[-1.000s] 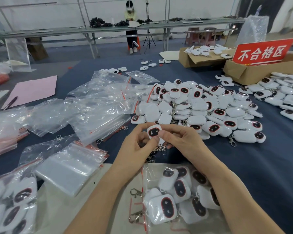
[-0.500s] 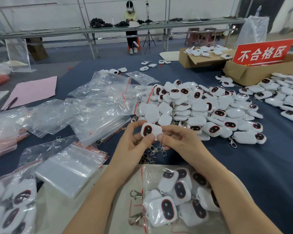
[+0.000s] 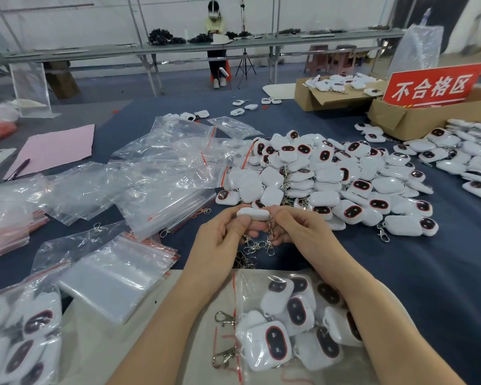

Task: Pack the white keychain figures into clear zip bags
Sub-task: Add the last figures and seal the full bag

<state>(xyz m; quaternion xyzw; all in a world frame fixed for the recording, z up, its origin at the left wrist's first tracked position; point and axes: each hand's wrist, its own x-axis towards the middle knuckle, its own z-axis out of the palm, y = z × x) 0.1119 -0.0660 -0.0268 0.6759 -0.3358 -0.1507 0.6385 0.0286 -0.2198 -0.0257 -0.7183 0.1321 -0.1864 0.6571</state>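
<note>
I've tipped the figure (image 3: 253, 213) edge-on; left hand (image 3: 220, 245) and right hand (image 3: 303, 234) fingers (image 3: 241, 224) pinch it. Sign (image 3: 432, 86), two o'clock: 不合格区.

Two bare arms and two bare hands, seen from the wearer's own head.

The left forearm (image 3: 164, 329) shows at about 7 o'clock and the right forearm (image 3: 386, 323) at about 5 o'clock, both uncovered from the bottom edge of the view up to the wrists. The left hand (image 3: 220, 245) and right hand (image 3: 303, 234), just below the centre, are bare too. The thumbs (image 3: 240, 226) end in short, plain nails. The wide lens makes the forearms look broad near the bottom edge.
</note>
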